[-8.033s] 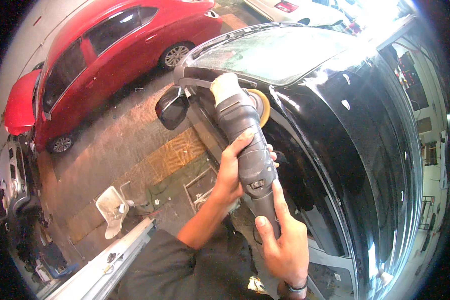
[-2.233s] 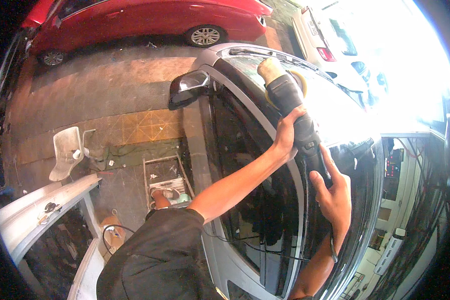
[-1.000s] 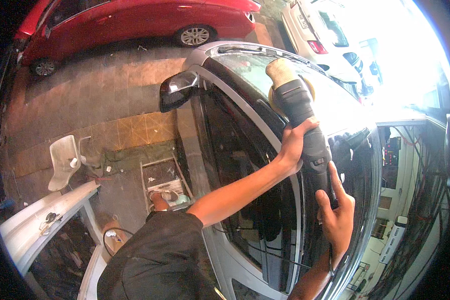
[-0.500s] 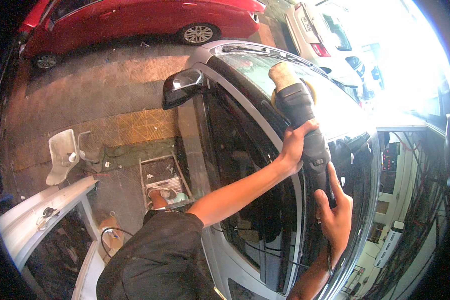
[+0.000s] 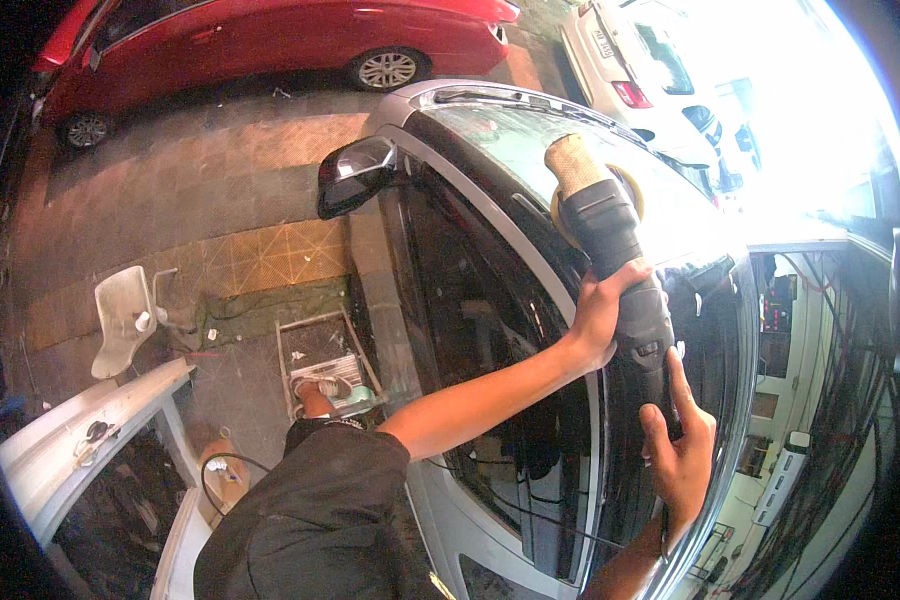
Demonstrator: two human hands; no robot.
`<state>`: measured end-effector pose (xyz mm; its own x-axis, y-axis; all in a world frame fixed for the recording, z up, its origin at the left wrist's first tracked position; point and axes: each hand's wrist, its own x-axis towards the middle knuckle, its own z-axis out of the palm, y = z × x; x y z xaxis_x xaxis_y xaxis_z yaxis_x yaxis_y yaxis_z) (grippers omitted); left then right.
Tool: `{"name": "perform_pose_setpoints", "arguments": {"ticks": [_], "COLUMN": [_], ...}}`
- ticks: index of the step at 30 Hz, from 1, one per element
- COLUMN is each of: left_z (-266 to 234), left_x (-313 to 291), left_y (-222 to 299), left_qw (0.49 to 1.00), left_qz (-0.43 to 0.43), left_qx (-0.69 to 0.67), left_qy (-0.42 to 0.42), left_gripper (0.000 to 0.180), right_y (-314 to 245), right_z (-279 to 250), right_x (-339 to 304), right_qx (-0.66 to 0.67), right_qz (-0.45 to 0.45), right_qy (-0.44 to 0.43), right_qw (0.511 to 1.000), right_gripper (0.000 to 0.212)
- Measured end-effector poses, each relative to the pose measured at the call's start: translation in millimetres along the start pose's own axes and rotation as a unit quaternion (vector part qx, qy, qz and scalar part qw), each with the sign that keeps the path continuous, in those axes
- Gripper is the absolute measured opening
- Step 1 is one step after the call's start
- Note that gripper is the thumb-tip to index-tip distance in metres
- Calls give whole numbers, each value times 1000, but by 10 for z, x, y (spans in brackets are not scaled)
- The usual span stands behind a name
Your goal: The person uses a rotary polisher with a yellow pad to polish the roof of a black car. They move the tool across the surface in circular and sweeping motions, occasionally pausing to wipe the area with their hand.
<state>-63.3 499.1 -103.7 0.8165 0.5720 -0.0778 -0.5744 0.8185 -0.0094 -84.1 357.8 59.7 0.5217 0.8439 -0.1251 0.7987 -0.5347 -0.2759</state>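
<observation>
A black polisher (image 5: 606, 222) with a tan-covered head and a yellow pad (image 5: 635, 190) lies over the roof (image 5: 715, 375) of a silver car, near the top of its windshield. My left hand (image 5: 600, 312) is closed around the polisher's body behind its head. Farther back, my right hand (image 5: 685, 445) grips the rear handle, its index finger stretched along the tool. The pad's underside is hidden, so its contact with the roof cannot be seen. A dark cord (image 5: 560, 528) runs across the car's side below my arms.
The car's side mirror (image 5: 358, 175) juts out at the left. My foot rests on a framed step (image 5: 283, 375). A white chair (image 5: 120, 320) stands farther left, by a white car door or panel (image 5: 90, 425). A red car (image 5: 270, 45) and a white car (image 5: 610, 75) stand beyond.
The polisher and both hands have shifted slightly right and toward me over the roof. Both hands keep their hold. The whole view has also moved a little.
</observation>
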Motion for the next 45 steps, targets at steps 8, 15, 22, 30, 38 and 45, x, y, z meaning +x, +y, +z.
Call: {"name": "perform_pose_setpoints", "arguments": {"ticks": [8, 15, 22, 30, 38, 45], "left_z": [188, 376, 245, 335, 680, 665], "left_x": [-93, -256, -368, -358, -651, -693], "left_y": [-30, -74, -13, 43, 190, 277], "left_qw": [1000, 999, 996, 995, 998, 992], "left_qz": [-24, -31, -68, -49, -58, -108], "left_qx": [-6, -12, -47, -75, -24, -68], "left_qy": [-17, -36, -32, -52, -4, 18], "left_gripper": [32, 33, 39, 35, 32, 28], "right_y": [-216, -161, -428, -499, -904, -1279], "right_z": [-81, -140, -113, -105, -421, -519], "right_x": [-179, -404, -418, -436, -717, -590], "right_qx": [-3, -23, -19, -51, 16, 41], "right_qz": [54, 3, 41, 10, 97, 195], "right_qy": [25, 61, 36, 59, 48, 14], "right_qw": [998, 998, 998, 997, 994, 980], "right_gripper": [68, 69, 64, 63, 66, 58]}}
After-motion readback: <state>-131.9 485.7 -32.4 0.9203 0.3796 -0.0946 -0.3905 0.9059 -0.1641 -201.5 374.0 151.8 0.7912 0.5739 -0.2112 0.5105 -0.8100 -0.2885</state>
